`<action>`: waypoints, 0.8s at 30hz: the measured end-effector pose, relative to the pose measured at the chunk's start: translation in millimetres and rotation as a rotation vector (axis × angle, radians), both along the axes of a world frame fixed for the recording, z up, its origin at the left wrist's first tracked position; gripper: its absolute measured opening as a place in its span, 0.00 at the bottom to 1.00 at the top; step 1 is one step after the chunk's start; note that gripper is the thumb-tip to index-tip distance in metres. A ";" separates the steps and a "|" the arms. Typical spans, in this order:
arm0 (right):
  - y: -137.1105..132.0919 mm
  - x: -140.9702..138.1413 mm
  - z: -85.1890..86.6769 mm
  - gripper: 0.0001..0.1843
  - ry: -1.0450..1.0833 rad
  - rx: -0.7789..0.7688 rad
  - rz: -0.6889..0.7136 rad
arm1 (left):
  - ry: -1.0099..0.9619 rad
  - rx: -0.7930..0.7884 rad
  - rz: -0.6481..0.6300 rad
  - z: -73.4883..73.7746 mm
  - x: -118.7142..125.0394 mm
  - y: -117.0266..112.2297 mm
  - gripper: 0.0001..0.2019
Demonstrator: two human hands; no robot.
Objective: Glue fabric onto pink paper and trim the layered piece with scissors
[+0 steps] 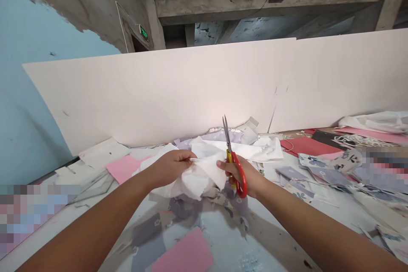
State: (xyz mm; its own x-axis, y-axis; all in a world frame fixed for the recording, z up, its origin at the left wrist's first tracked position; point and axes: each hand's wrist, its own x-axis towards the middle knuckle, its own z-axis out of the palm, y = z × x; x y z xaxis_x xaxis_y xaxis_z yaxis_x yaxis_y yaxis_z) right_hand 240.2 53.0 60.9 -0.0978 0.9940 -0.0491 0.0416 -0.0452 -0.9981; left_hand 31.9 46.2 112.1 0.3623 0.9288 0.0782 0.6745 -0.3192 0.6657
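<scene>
My left hand [178, 168] pinches the edge of a crumpled white cloth [204, 170] above the middle of the table. Scissors [236, 165] with red and yellow handles are in my right hand [245, 174], their blades pointing up and away from the cloth. The thumb of that hand lies close to the cloth's right side; whether it grips the cloth too, I cannot tell. Bunched under the white cloth is purple and floral fabric [185, 206]. A pink piece [185, 253] lies nearer me, beside a flat purple fabric piece [148, 238].
A white panel [191, 89] stands along the table's back edge. Floral and purple fabric pieces [328, 174], a red sheet [309, 146] and white cord [363, 140] lie at the right. Another pink piece [117, 166] and white sheets [102, 151] lie at the left.
</scene>
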 end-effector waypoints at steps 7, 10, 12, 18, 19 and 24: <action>-7.2 -9.2 12.0 0.15 -0.048 0.083 0.035 | 0.210 0.315 0.186 -10.6 -6.8 -3.6 0.13; -7.2 -5.6 13.7 0.13 -0.126 0.114 -0.021 | 0.362 0.369 0.236 -10.1 -10.0 -7.2 0.17; -4.1 0.7 13.1 0.13 -0.202 0.159 -0.043 | 0.459 0.411 0.288 -6.5 -16.3 -7.6 0.17; 8.7 26.6 26.1 0.17 -0.281 0.195 0.066 | 0.270 0.309 0.394 5.9 -57.1 10.4 0.04; 10.0 30.0 31.2 0.18 -0.326 0.185 0.079 | 0.186 0.280 0.414 7.6 -64.0 14.5 0.04; 15.8 37.8 50.7 0.22 -0.440 0.129 0.047 | 0.066 0.264 0.424 15.0 -79.6 27.3 0.08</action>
